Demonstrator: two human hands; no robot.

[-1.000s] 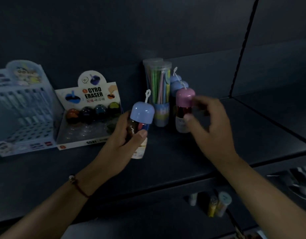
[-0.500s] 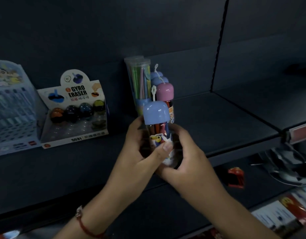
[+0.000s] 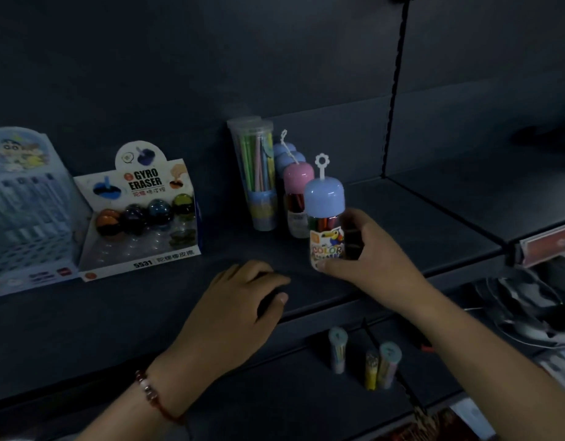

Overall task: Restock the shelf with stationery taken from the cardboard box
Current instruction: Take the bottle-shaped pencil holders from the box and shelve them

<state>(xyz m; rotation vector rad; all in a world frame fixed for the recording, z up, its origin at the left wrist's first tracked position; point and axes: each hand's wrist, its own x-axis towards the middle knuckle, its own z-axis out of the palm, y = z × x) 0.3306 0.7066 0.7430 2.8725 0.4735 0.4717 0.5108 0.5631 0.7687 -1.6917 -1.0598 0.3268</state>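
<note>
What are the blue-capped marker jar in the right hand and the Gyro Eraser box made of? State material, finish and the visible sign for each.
Blue-capped marker jar: looks like plastic. The domed cap is smooth and semi-glossy with a light highlight; the body is clear, since the markers show through it.

Gyro Eraser box: probably printed cardboard with a matte white finish, judging by its folded flat panels and die-cut header.

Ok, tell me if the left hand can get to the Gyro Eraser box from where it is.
Probably yes. The left hand holds nothing and hangs over the shelf's front edge, with only bare shelf between it and the Gyro Eraser box to its left. The right hand, holding the blue-capped marker tube, is on the other side.
</note>
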